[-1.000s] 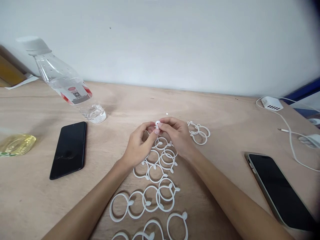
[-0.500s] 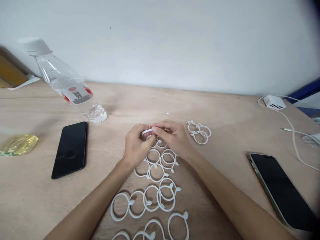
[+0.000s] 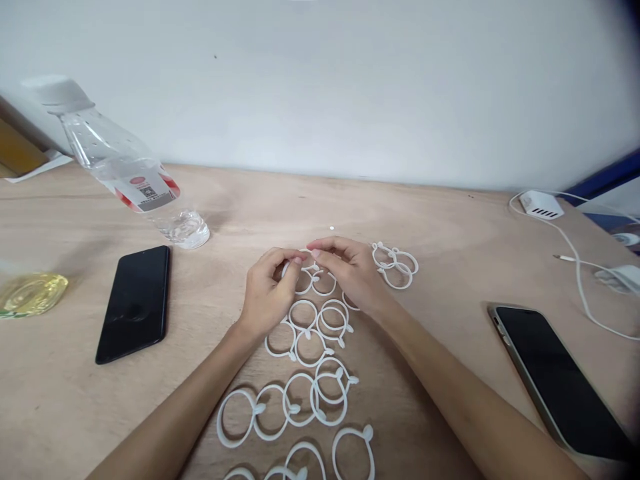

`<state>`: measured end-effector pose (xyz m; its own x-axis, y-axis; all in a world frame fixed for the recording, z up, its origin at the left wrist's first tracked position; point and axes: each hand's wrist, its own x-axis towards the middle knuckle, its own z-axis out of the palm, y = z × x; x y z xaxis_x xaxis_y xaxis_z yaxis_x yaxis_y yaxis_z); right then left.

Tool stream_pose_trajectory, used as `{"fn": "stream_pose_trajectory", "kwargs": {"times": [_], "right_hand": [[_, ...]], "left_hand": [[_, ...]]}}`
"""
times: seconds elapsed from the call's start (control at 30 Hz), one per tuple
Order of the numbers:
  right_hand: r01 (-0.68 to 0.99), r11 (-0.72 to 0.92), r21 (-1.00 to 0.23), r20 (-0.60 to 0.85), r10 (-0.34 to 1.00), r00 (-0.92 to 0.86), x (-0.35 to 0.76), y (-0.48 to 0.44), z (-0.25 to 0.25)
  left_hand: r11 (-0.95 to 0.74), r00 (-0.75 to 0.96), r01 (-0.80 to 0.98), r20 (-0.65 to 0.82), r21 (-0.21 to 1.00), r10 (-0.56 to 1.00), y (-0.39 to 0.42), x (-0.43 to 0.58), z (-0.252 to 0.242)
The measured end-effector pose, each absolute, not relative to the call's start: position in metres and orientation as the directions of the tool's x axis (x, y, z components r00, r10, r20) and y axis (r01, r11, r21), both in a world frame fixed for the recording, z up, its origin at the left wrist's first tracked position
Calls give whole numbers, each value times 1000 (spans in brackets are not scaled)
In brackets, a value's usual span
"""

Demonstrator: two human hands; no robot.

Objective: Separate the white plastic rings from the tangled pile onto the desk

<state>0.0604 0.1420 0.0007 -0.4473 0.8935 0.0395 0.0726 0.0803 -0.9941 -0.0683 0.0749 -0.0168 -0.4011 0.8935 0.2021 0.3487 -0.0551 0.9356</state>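
Note:
Close together over the far end of the scattered rings, my left hand and my right hand work on one white plastic ring. My left thumb and forefinger pinch it, hiding most of it. The fingertips of my right hand close on its far side, nearly touching the left fingertips. Just below lie more white rings with small tabs, among them a ring and an overlapping pair. A cluster of joined rings rests to the right of my right hand.
A clear bottle stands at the left behind a black phone. Further left is a container with yellow liquid. At the right are another phone, a white adapter and a cable. A wall borders the wooden table.
The held ring has turned, with its flat band no longer lying across between my fingertips. My right hand has shifted slightly up its edge. The whole view has moved a little.

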Motion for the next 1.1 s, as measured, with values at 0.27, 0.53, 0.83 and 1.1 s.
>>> {"fn": "stream_pose_trajectory", "kwargs": {"times": [0.27, 0.53, 0.83, 1.1], "right_hand": [[298, 589, -751, 245, 668, -703, 62, 135, -4], [413, 767, -490, 296, 593, -749, 58, 129, -17], [391, 754, -528, 292, 594, -750, 61, 130, -8], [463, 786, -409, 289, 593, -752, 60, 128, -13]], "left_hand": [[-97, -579, -128, 6, 987, 815, 79, -72, -21], [-137, -516, -359, -74, 923, 853, 76, -74, -15], [-126, -515, -297, -47, 947, 856, 77, -75, -16], [-104, -486, -342, -81, 934, 870, 79, -77, -18]]}}
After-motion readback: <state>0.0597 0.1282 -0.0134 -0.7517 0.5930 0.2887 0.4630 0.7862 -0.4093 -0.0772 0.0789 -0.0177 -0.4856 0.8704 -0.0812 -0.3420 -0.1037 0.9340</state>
